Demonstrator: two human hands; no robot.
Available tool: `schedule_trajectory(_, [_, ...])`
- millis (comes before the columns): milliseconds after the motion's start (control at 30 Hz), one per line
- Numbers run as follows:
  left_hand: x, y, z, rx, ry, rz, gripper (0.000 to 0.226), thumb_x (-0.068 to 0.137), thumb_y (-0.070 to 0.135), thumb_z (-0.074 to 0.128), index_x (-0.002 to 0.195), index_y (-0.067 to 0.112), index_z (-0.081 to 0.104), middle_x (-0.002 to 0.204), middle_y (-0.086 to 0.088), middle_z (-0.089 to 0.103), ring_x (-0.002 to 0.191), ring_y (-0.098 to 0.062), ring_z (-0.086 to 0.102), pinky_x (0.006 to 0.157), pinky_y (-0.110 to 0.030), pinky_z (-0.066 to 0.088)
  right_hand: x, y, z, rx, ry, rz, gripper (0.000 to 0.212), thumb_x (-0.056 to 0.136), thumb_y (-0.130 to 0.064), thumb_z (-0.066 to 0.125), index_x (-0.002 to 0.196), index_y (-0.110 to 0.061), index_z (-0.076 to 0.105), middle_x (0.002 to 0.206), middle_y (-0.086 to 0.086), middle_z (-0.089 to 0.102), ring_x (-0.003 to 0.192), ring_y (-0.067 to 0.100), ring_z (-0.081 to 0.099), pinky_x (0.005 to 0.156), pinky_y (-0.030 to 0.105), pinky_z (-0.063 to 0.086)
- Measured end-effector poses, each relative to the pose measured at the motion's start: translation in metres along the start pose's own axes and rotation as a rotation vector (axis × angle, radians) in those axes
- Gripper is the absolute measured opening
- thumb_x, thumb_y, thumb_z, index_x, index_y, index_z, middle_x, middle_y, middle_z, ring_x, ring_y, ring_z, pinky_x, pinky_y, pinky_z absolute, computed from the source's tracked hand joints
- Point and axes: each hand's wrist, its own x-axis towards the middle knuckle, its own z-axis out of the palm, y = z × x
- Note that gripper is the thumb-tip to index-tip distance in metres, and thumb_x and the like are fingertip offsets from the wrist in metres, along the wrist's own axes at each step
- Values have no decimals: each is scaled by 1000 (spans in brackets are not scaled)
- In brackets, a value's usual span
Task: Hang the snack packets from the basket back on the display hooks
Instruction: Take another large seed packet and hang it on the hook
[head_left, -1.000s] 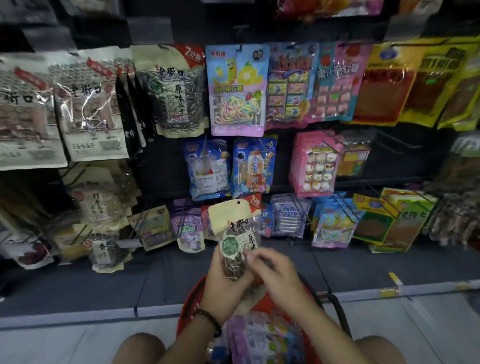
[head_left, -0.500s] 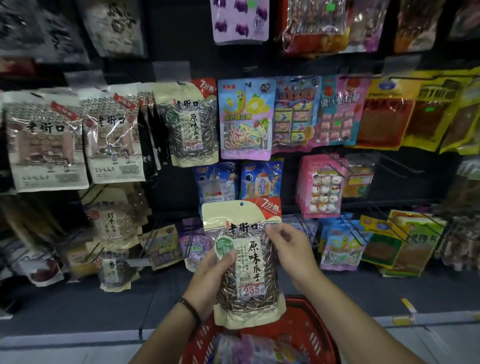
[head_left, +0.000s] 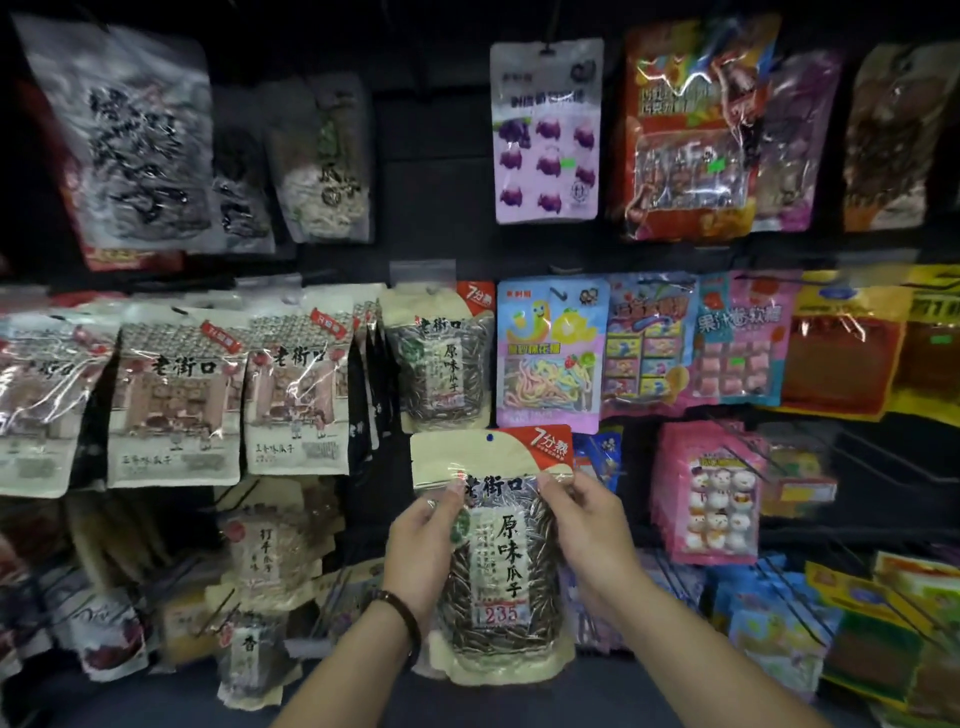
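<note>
Lifted higher, the cream plastic sunflower-seed packet (head_left: 493, 551), pinched by left hand (head_left: 423, 545) and right hand (head_left: 587, 530), nears its matching hung packet (head_left: 441, 358).

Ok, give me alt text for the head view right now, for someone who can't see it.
The left hand and right hand pinch a cream sunflower seed packet upright by its upper sides, just below a matching packet hanging on the display wall. Other snack packets hang in rows all around.
</note>
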Motion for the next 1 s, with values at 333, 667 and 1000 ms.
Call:
schedule_trajectory(333, [110, 68, -14, -27, 120, 103, 45, 90, 69, 61, 111, 29, 68, 104, 13, 66, 98, -10, 61, 96, -38, 47, 89, -69, 67, -29, 21, -44, 41, 103, -37, 67, 70, -14, 56, 58, -6, 50, 61, 17, 45, 59, 35, 32])
schedule_trajectory(667, [171, 108, -31, 26, 184, 171, 36, 96, 71, 49, 92, 37, 58, 102, 10, 63, 105, -21, 60, 104, -46, 48, 139, -102, 116, 0, 26, -72, 52, 102, -44, 66, 64, -21, 38, 57, -6, 32, 61, 18, 33, 64, 36, 27])
schedule_trajectory(1000, [177, 122, -28, 76, 180, 212, 39, 98, 69, 46, 90, 33, 57, 89, 12, 57, 81, -5, 51, 78, -36, 43, 134, -119, 119, 26, 68, -115, 45, 104, -38, 64, 74, -13, 42, 114, 29, 70, 116, 38, 65, 113, 57, 38])
